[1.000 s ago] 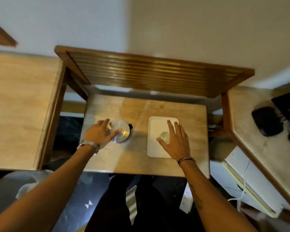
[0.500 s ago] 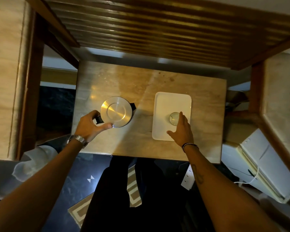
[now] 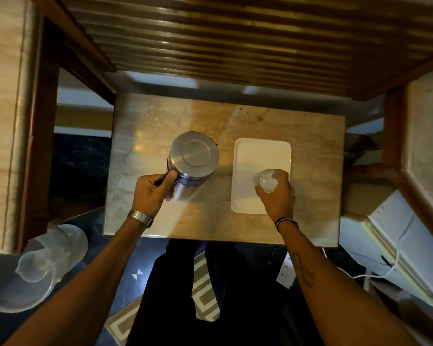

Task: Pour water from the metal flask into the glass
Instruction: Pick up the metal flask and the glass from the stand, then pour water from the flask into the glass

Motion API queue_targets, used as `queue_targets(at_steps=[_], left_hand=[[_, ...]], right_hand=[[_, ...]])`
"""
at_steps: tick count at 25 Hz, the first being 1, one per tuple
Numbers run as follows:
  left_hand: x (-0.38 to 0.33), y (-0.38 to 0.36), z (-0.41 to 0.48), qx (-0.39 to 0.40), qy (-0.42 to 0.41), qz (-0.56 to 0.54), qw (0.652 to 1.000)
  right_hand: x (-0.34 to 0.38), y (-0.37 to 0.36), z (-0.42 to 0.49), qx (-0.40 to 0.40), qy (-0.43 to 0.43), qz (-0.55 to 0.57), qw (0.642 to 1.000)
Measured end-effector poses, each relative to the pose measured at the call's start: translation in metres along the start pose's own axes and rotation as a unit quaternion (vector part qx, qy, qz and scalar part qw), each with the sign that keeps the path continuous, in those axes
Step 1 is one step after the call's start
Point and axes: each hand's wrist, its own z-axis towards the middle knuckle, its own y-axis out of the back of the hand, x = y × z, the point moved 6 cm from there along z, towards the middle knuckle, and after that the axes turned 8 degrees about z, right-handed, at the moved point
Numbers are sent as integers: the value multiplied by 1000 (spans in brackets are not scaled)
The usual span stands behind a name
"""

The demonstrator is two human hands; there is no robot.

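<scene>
A round metal flask (image 3: pixel 194 158) with a flat steel lid stands on the small wooden table (image 3: pixel 160 116), left of centre. My left hand (image 3: pixel 151 189) is closed around its dark handle on the near left side. A small clear glass (image 3: pixel 267 179) is over the near right part of a white rectangular tray (image 3: pixel 258 153). My right hand (image 3: pixel 276 193) grips the glass from the near side, tilting it toward me. Whether the glass touches the tray I cannot tell.
A slatted wooden shelf (image 3: pixel 223 41) overhangs the table's far side. Wooden counters flank it on the left (image 3: pixel 3 121) and right (image 3: pixel 425 126). A translucent plastic container (image 3: pixel 40 268) sits low at left. White boxes with a cable (image 3: pixel 395 240) lie at right.
My left hand has closed onto the flask handle, and the flask now looks raised and closer. My right hand has wrapped around the glass and tilted it. The camera view moved in over the table.
</scene>
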Motion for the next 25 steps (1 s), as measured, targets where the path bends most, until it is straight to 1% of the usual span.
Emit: queue_targets(at_steps=[3, 6, 8, 10, 13, 16, 18, 21, 23, 24, 25], left_hand=[[-37, 7, -9, 0, -14, -24, 1000], [-80, 38, -23, -2, -28, -72, 997], [-130, 67, -35, -6, -56, -99, 993], [-194, 98, -49, -15, -83, -126, 988], [-294, 144, -73, -25, -130, -156, 979], [-402, 195, -99, -71, -203, -142, 966], [-471, 230, -124, -102, -258, -141, 950], [-561, 274, -146, -122, -300, -156, 933], [-618, 301, -165, -125, -310, -135, 933], [-653, 315, -176, -117, -332, -127, 927], [-682, 327, -190, -115, -336, -101, 929]], right_hand=[[26, 30, -18, -11, 27, 34, 999], [68, 65, -42, -8, 70, 79, 994], [110, 95, -61, -7, 117, 117, 986], [160, 129, -84, -7, 160, 158, 974], [247, 182, -122, -2, 231, 202, 952], [337, 239, -155, -9, 321, 239, 916], [392, 277, -180, -5, 378, 263, 888], [463, 328, -204, 12, 433, 274, 859], [503, 360, -222, 21, 455, 289, 842], [521, 376, -233, 24, 468, 300, 831], [536, 387, -242, 30, 481, 305, 822]])
